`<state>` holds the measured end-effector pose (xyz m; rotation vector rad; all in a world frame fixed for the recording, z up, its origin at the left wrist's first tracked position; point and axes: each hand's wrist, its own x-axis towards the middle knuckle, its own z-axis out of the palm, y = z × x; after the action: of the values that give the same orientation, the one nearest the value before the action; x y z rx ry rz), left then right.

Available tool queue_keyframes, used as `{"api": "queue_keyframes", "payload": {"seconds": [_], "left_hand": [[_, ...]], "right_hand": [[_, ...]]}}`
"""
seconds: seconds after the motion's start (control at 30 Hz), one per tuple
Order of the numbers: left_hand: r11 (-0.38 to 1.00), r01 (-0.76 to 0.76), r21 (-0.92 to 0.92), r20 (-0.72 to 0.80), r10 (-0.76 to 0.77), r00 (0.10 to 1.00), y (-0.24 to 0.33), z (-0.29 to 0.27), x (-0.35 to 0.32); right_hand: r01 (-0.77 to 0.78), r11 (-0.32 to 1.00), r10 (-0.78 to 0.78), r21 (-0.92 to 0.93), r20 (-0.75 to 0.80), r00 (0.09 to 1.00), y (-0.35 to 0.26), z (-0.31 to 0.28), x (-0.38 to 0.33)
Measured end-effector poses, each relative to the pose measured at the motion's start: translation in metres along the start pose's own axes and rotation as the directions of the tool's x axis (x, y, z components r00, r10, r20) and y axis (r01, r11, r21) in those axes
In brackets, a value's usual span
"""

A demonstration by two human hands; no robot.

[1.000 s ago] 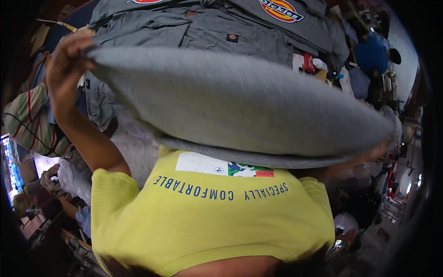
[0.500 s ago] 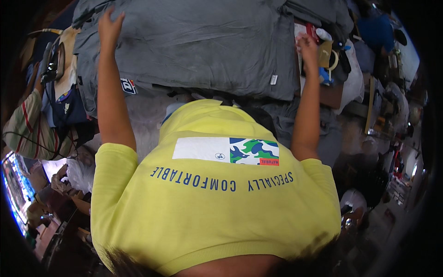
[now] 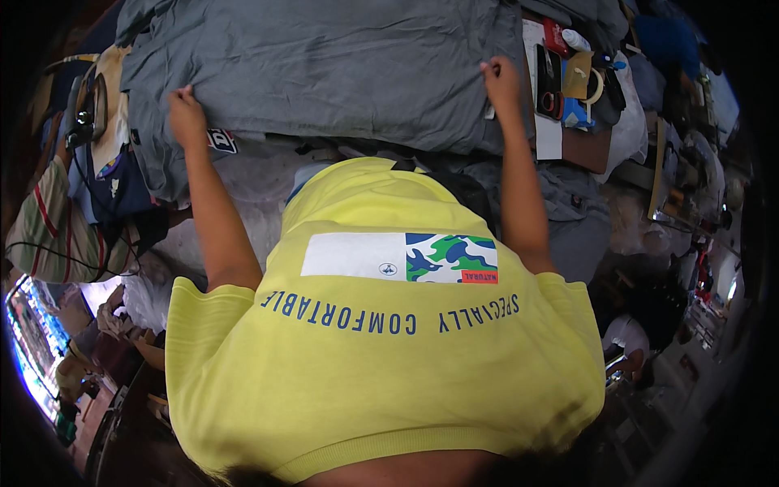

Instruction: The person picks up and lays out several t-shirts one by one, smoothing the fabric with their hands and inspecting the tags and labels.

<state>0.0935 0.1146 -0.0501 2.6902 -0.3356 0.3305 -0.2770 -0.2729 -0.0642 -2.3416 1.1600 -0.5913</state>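
Cloth (image 3: 324,65), grey, lies spread flat; left hand (image 3: 187,114) and right hand (image 3: 501,81) each pinch its near edge. Uneven pulling could wrinkle it or drag it onto the clutter (image 3: 568,81) just beside.

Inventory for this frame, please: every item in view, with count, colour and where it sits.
grey garment: one, grey, spread flat across the top of the pile, both hands on its near edge
pile of clothes: several, grey and whitish, under and in front of the grey garment
striped cloth: one, green, white and red stripes, far left
dark garments: a few, navy, left of the pile
small items: several, red, blue and tan, on a surface at upper right; too small to tell apart
yellow shirt: one, yellow, worn by the person, fills the lower middle
left hand: on the garment's near left edge
right hand: on the garment's near right edge
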Motion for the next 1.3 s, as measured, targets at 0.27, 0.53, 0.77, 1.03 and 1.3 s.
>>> {"api": "queue_keyframes", "payload": {"seconds": [0.27, 0.53, 0.77, 1.03, 1.3], "left_hand": [[0.995, -0.086, -0.046, -0.093, 0.081, 0.992, 0.018, -0.002, 0.049], [0.585, -0.615, -0.529, 0.005, 0.726, 0.687, 0.113, 0.000, -0.062], [0.384, -0.666, -0.640, 0.186, 0.918, 0.351, 0.186, 0.005, -0.139], [0.523, -0.532, -0.666, 0.302, 0.841, 0.450, 0.192, 0.006, -0.127], [0.639, -0.512, -0.574, -0.039, 0.604, 0.796, 0.181, -0.004, -0.054]], "right_hand": [[0.104, 0.992, -0.085, 0.071, -0.239, 0.967, 0.000, 0.014, 0.051], [0.196, 0.962, -0.213, 0.189, 0.075, 0.974, -0.033, -0.039, -0.038], [0.279, 0.960, -0.280, 0.025, 0.068, 0.958, -0.022, -0.033, -0.099], [0.346, 0.938, -0.347, 0.029, 0.074, 0.935, -0.024, -0.033, -0.104], [0.319, 0.799, -0.519, 0.509, 0.318, 0.794, -0.108, -0.046, -0.102]]}}
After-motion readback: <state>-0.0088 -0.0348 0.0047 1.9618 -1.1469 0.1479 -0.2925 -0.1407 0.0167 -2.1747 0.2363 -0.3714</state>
